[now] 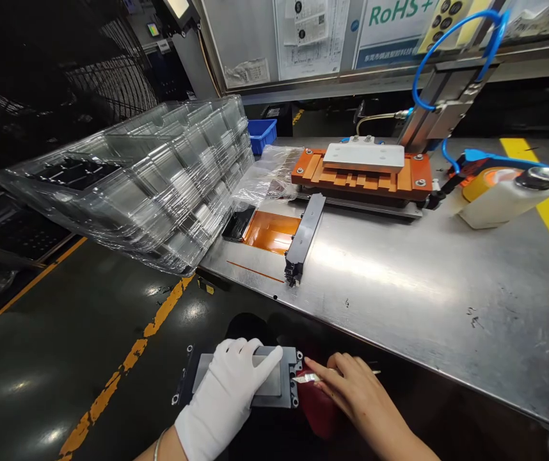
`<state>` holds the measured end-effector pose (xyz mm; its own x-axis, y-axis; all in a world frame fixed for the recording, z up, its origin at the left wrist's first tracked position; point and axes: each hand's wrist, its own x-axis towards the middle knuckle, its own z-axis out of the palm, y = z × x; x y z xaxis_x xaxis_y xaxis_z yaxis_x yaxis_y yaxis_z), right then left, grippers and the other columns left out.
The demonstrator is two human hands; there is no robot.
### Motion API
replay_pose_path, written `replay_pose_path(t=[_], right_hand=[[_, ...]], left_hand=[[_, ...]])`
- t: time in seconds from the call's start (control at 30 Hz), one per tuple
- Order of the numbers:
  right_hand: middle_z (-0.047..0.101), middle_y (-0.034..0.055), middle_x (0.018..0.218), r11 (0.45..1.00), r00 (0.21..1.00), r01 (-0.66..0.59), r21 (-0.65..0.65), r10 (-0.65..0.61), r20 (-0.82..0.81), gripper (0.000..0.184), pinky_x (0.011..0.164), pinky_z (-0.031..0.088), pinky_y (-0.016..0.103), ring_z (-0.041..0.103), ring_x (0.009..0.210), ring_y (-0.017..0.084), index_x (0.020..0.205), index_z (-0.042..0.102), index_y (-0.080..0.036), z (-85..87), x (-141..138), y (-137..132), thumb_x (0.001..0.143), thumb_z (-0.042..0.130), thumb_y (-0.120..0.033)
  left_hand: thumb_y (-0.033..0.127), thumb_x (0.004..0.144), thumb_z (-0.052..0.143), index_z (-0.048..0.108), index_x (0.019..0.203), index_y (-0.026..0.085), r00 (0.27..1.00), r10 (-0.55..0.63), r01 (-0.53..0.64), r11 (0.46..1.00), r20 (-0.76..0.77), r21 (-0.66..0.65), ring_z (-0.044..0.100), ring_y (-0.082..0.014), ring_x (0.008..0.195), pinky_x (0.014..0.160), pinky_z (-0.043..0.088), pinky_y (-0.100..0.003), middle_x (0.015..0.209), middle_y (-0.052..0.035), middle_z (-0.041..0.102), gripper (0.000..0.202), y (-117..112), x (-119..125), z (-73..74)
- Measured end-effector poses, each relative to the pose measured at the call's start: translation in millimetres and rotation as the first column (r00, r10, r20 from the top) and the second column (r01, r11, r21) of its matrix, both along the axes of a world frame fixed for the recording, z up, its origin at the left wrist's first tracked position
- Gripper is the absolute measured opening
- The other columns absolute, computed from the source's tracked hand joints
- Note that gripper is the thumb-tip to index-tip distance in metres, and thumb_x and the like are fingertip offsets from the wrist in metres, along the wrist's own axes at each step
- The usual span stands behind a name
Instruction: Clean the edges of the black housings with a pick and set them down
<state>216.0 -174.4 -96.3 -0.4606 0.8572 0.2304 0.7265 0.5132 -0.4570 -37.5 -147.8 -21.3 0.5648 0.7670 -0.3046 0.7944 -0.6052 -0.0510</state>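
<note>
My left hand [226, 394], in a white glove, lies with fingers closed over a flat grey metal plate in a dark frame [281, 384], held below the table's front edge. My bare right hand [351, 387] pinches a thin silvery tool or strip [306, 378] whose tip touches the plate's right edge. A dark red object [317, 410] sits under the right hand.
A steel table [423, 275] carries an orange fixture with a white top plate [363, 168], a black bar [303, 237], orange film [269, 232], a white squeeze bottle [500, 198] and stacked clear plastic trays [150, 179]. A blue bin [261, 133] stands behind. The floor has yellow lines [125, 365].
</note>
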Motion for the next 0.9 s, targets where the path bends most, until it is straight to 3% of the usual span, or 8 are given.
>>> replay_pose_path(t=[0.17, 0.33, 0.5, 0.57, 0.63, 0.7, 0.77, 0.9], right_hand=[[0.064, 0.0055, 0.082, 0.999, 0.998, -0.053, -0.011, 0.053, 0.016, 0.034, 0.055, 0.05, 0.031, 0.059, 0.065, 0.019, 0.131, 0.057, -0.028, -0.4, 0.6, 2.8, 0.101, 0.041, -0.034], [0.065, 0.0073, 0.087, 0.99, 0.992, -0.124, -0.064, 0.123, -0.02, 0.034, 0.062, 0.054, 0.034, 0.061, 0.073, 0.02, 0.132, 0.058, -0.027, 0.3, 2.0, 5.2, 0.101, 0.042, -0.03], [0.069, 0.0082, 0.094, 0.97, 0.993, -0.081, -0.229, 0.059, -0.105, 0.039, 0.071, 0.055, 0.038, 0.065, 0.081, 0.023, 0.132, 0.059, -0.032, 4.4, 0.9, 0.0, 0.102, 0.034, -0.042], [0.071, 0.0058, 0.086, 0.88, 0.978, -0.042, -0.474, -0.062, -0.201, 0.045, 0.073, 0.055, 0.035, 0.068, 0.076, 0.021, 0.122, 0.065, -0.029, 7.3, -3.9, -7.7, 0.102, 0.03, -0.049], [0.069, 0.0016, 0.071, 0.651, 0.93, -0.073, -0.755, -0.229, -0.287, 0.052, 0.063, 0.053, 0.028, 0.067, 0.061, 0.017, 0.104, 0.068, -0.024, 10.4, -11.6, -16.5, 0.101, 0.027, -0.056], [0.064, -0.0022, 0.058, 0.432, 0.884, -0.136, -0.892, -0.354, -0.306, 0.055, 0.047, 0.045, 0.021, 0.059, 0.046, 0.012, 0.093, 0.065, -0.022, 12.1, -20.6, -23.8, 0.098, 0.027, -0.062], [0.062, -0.0026, 0.056, 0.368, 0.86, -0.155, -0.917, -0.407, -0.309, 0.056, 0.043, 0.04, 0.019, 0.056, 0.043, 0.011, 0.092, 0.063, -0.021, 12.0, -28.9, -27.7, 0.096, 0.029, -0.066], [0.06, -0.0011, 0.054, 0.354, 0.855, -0.165, -0.92, -0.414, -0.313, 0.06, 0.041, 0.038, 0.019, 0.055, 0.044, 0.011, 0.09, 0.063, -0.019, 10.9, -38.2, -27.0, 0.093, 0.031, -0.07]], left_hand=[[0.001, 0.058, 0.05, 0.039, 0.14, 0.03, 1.0, -0.022, 0.024, 0.984, 0.01, -0.177, 0.059, -0.0347, 0.1, 0.082, 0.048, -0.051, 0.125, -0.0149, 0.058, 0.088, 8.6, -0.4, 14.8], [0.005, 0.059, 0.055, 0.041, 0.134, 0.035, 0.994, -0.106, 0.104, 0.967, 0.008, -0.234, 0.057, -0.0332, 0.09, 0.073, 0.048, -0.048, 0.113, -0.0083, 0.059, 0.082, 18.9, -3.1, 28.2], [0.008, 0.058, 0.058, 0.04, 0.136, 0.037, 0.995, -0.053, 0.073, 0.96, 0.079, -0.27, 0.056, -0.032, 0.094, 0.077, 0.048, -0.047, 0.115, -0.0067, 0.059, 0.085, 17.3, -5.1, 24.6], [0.004, 0.057, 0.056, 0.038, 0.139, 0.036, 0.996, 0.034, -0.012, 0.969, 0.086, -0.248, 0.056, -0.0327, 0.101, 0.083, 0.047, -0.049, 0.123, -0.0083, 0.058, 0.09, 12.0, -5.3, 15.3], [0.0, 0.056, 0.054, 0.037, 0.142, 0.035, 0.991, 0.107, -0.088, 0.973, 0.081, -0.212, 0.055, -0.0335, 0.109, 0.091, 0.045, -0.052, 0.13, -0.0106, 0.055, 0.094, 5.8, -5.3, 4.8], [-0.001, 0.06, 0.053, 0.037, 0.144, 0.034, 0.986, 0.153, -0.139, 0.975, 0.069, -0.175, 0.054, -0.0341, 0.115, 0.097, 0.042, -0.054, 0.134, -0.0126, 0.054, 0.092, 0.6, -4.8, -3.6], [-0.002, 0.063, 0.052, 0.037, 0.145, 0.033, 0.985, 0.164, -0.153, 0.977, 0.062, -0.151, 0.053, -0.0346, 0.118, 0.1, 0.041, -0.055, 0.135, -0.0138, 0.054, 0.091, -2.9, -4.2, -8.5], [-0.002, 0.07, 0.05, 0.04, 0.144, 0.033, 0.984, 0.157, -0.15, 0.985, 0.085, -0.091, 0.055, -0.0344, 0.117, 0.099, 0.044, -0.055, 0.133, -0.0143, 0.056, 0.083, -5.5, -3.9, -10.8]])
